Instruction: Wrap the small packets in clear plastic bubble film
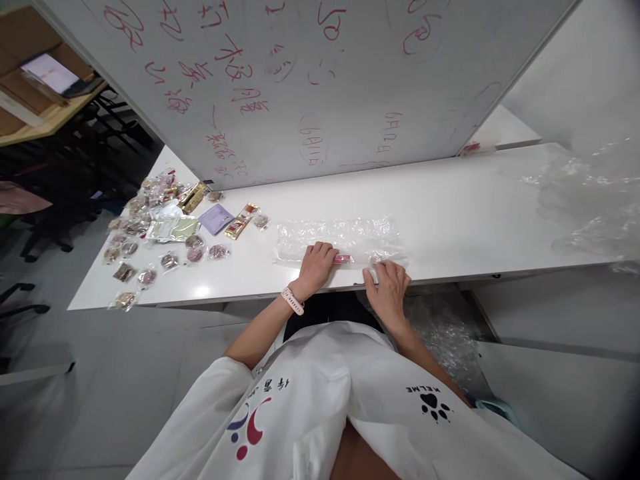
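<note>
A sheet of clear bubble wrap (345, 233) lies on the white table in front of me. Near its front edge, a small pink-red packet (342, 259) shows between my hands. With fingers bent together, my left hand (316, 268) grips the wrap just left of the packet. My right hand (388, 288) grips the wrap's front edge at the right, its fingers curled over and the thumb on the near side. What lies beneath the fingertips is hidden.
Several small wrapped discs (170, 260), a purple sachet (216, 219) and a gold-red stick packet (241, 221) lie on the table's left. A whiteboard (300, 93) stands behind. More clear plastic (590, 207) lies at right, and some hangs below the table edge.
</note>
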Motion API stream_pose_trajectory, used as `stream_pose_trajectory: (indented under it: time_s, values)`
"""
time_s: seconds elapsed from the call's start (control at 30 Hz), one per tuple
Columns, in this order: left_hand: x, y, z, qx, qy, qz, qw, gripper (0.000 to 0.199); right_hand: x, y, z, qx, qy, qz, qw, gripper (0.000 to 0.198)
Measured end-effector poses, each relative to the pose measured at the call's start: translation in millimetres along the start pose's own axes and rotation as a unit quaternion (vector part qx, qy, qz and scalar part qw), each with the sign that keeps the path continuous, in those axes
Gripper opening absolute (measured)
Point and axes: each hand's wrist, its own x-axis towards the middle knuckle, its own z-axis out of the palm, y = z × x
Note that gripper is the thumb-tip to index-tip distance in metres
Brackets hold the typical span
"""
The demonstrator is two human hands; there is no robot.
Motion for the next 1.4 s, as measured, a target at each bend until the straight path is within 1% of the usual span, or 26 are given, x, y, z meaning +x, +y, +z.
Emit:
stream_pose_trajectory:
  time_s: [0.13, 0.23, 0.3, 0.33, 0.37, 0.4, 0.47, 0.53, 0.63, 0.73, 0.83, 0.87, 0.93, 1.0, 1.1, 1.17, 1.2, 1.23, 1.27, 1.3, 1.33, 1.4]
  values:
    - [-12.1, 11.9, -4.1, 0.041, 0.019, 0.012, 0.999, 0.028, 10.4, -9.7, 7.8, 0.113, 0.0, 0.056, 0.992, 0.046]
    - [-16.3, 17.7, -7.9, 0.048, 0.019, 0.01, 0.999, 0.034, 22.7, -18.6, 12.7, 0.207, -0.012, 0.128, 0.97, 0.049]
    - [-16.7, 18.6, -7.9, 0.046, 0.018, 0.008, 0.999, 0.036, 31.1, -27.3, 17.0, 0.261, -0.013, 0.167, 0.951, 0.044]
    - [-16.7, 18.2, -6.7, 0.044, 0.019, 0.008, 0.999, 0.037, 34.6, -32.1, 19.4, 0.281, -0.002, 0.165, 0.945, 0.038]
    - [-16.8, 17.4, -4.8, 0.042, 0.021, 0.008, 0.999, 0.036, 37.4, -37.0, 21.9, 0.294, 0.014, 0.144, 0.945, 0.03]
    - [-16.8, 16.3, -2.2, 0.04, 0.023, 0.009, 0.999, 0.034, 39.2, -41.6, 24.3, 0.299, 0.032, 0.107, 0.948, 0.023]
    - [-16.8, 13.3, 4.0, 0.033, 0.029, 0.011, 0.999, 0.031, 40.5, -48.8, 28.6, 0.297, 0.055, 0.018, 0.953, 0.014]
    - [-16.1, 9.7, 10.1, 0.019, 0.034, 0.008, 0.999, 0.029, 39.6, -52.0, 31.5, 0.303, 0.053, -0.051, 0.95, 0.016]
    - [-13.7, 4.1, 15.5, -0.035, 0.039, -0.006, 0.999, 0.028, 38.3, -49.1, 33.5, 0.324, 0.018, -0.109, 0.94, 0.018]
    - [-14.1, 2.0, 16.5, -0.099, 0.042, -0.025, 0.994, 0.028, 38.9, -42.2, 33.4, 0.315, -0.021, -0.152, 0.937, 0.02]
    - [-23.1, 8.8, 15.3, -0.116, 0.078, -0.059, 0.988, 0.025, 37.1, -37.7, 32.7, 0.297, -0.036, -0.184, 0.936, 0.023]
    - [-28.1, 13.2, 14.6, -0.112, 0.096, -0.077, 0.986, 0.024, 35.1, -37.2, 32.5, 0.292, -0.035, -0.193, 0.936, 0.023]
    - [-40.1, 23.4, 12.9, -0.098, 0.127, -0.12, 0.98, 0.03, 29.3, -37.7, 32.2, 0.279, -0.033, -0.208, 0.937, 0.026]
    - [-53.5, 33.7, 10.9, -0.093, 0.143, -0.161, 0.972, 0.035, 22.0, -39.6, 31.8, 0.263, -0.035, -0.225, 0.938, 0.029]
    - [-73.8, 45.7, 7.9, -0.101, 0.154, -0.199, 0.963, 0.029, 12.7, -44.0, 31.1, 0.228, -0.054, -0.248, 0.94, 0.035]
    - [-86.5, 50.5, 6.4, -0.121, 0.169, -0.225, 0.952, 0.029, 9.0, -47.6, 30.7, 0.193, -0.074, -0.255, 0.945, 0.042]
    - [-92.1, 51.6, 5.7, -0.14, 0.184, -0.244, 0.942, 0.033, 7.8, -49.4, 30.7, 0.172, -0.084, -0.255, 0.948, 0.045]
    - [-97.1, 51.7, 5.0, -0.169, 0.204, -0.27, 0.926, 0.04, 7.0, -51.4, 30.8, 0.152, -0.092, -0.254, 0.951, 0.046]
    - [-101.2, 50.6, 3.8, -0.209, 0.229, -0.303, 0.901, 0.048, 6.5, -53.3, 30.9, 0.135, -0.098, -0.253, 0.953, 0.045]
    - [-104.2, 48.1, 2.1, -0.261, 0.256, -0.34, 0.866, 0.056, 6.1, -55.2, 31.1, 0.122, -0.102, -0.252, 0.955, 0.043]
    - [-105.8, 44.1, -0.4, -0.324, 0.278, -0.379, 0.821, 0.062, 5.9, -57.0, 31.5, 0.112, -0.104, -0.252, 0.956, 0.043]
    - [-105.1, 31.5, -8.0, -0.463, 0.299, -0.441, 0.708, 0.064, 5.5, -60.0, 32.4, 0.1, -0.107, -0.25, 0.957, 0.046]
